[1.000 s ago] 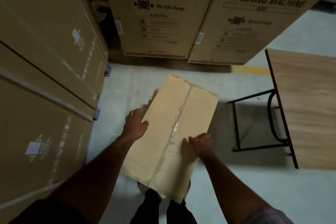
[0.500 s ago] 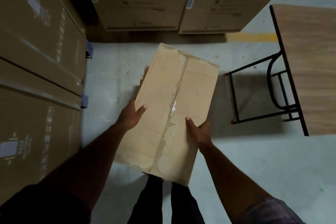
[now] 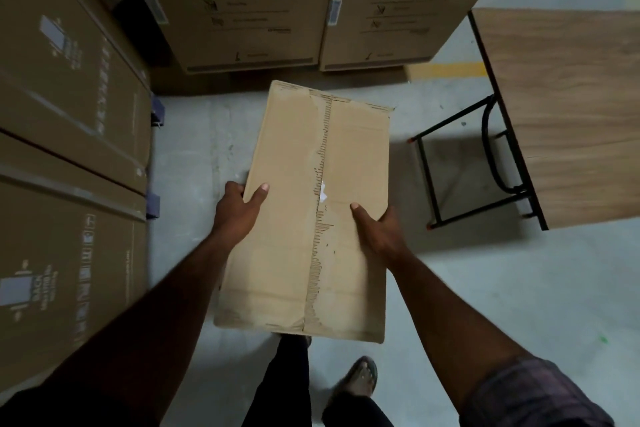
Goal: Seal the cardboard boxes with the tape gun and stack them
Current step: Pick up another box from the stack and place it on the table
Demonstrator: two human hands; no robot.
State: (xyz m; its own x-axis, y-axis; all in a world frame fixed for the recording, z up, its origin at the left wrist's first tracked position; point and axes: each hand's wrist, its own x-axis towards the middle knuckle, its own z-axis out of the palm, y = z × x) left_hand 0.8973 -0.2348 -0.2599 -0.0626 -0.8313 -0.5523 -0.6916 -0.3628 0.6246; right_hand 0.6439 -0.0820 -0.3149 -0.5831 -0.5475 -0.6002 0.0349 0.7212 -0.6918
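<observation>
Tall printed cartons [image 3: 242,10] are standing ahead and along the left, and a wooden desk [image 3: 571,114] is standing to the right on the concrete floor [image 3: 519,288]. Both forearms are reaching forward and down. Between them the cardboard box [image 3: 294,156] is hanging in the air above the floor, left of the desk, with its torn centre seam facing up. The left hand [image 3: 239,208] is gripping the box's left edge, thumb lying on top. The right hand [image 3: 377,232] is gripping the right edge the same way, its fingers hidden underneath.
</observation>
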